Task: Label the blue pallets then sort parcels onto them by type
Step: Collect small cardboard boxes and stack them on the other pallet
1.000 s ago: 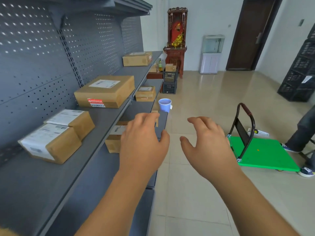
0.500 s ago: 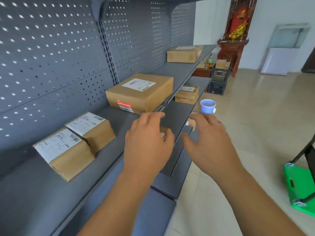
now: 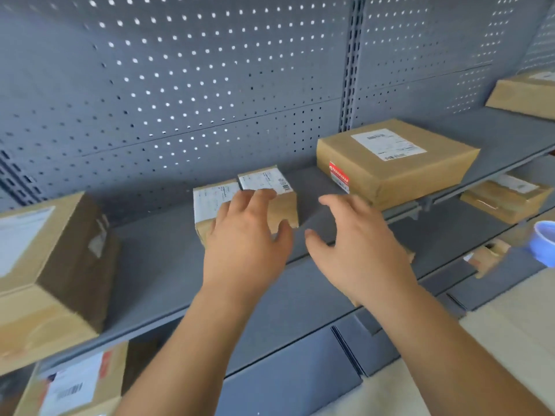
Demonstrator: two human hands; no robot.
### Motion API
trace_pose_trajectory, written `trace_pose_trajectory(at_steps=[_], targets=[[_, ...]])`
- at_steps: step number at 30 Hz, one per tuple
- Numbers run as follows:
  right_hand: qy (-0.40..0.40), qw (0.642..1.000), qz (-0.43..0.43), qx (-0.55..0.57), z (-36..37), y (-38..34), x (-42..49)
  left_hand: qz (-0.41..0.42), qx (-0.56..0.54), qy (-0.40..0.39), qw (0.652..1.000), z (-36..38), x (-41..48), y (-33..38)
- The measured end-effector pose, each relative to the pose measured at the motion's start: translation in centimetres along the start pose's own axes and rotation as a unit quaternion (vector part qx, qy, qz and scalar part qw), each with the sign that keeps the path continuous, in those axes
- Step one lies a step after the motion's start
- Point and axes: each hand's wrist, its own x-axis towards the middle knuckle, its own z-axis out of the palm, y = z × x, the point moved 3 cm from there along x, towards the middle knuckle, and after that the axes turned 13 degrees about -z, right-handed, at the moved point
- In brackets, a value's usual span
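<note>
Reaching for small parcels on shelf. Left hand spread, empty, over them; contact unclear. Right hand spread, empty, above shelf front. Nothing lifted; sorting likely mostly ahead. Pallets out of view, labelling uncheckable.

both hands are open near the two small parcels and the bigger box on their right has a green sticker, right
Not quite. The head view shows the sticker on the bigger box is red, not green. The rest stands: the left hand and right hand are open near the two small parcels.
</note>
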Motion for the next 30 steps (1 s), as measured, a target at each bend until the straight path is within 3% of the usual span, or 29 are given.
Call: trace_pose_trajectory(at_steps=[8, 17, 30], targets=[[-0.024, 0.998, -0.061, 0.013, 4.2, -3.0, 6.6, -0.062, 0.047, 0.054, 0.996, -0.7, 3.7, -4.9], [-0.036, 0.996, -0.081, 0.012, 7.7, -3.1, 11.1, -0.077, 0.071, 0.004, 0.994, 0.9, 5.6, -6.3], [-0.123, 0.986, -0.108, 0.016, 9.9, -0.7, 12.9, -0.151, 0.106, -0.028, 0.982, 1.8, 5.5, -6.6]])
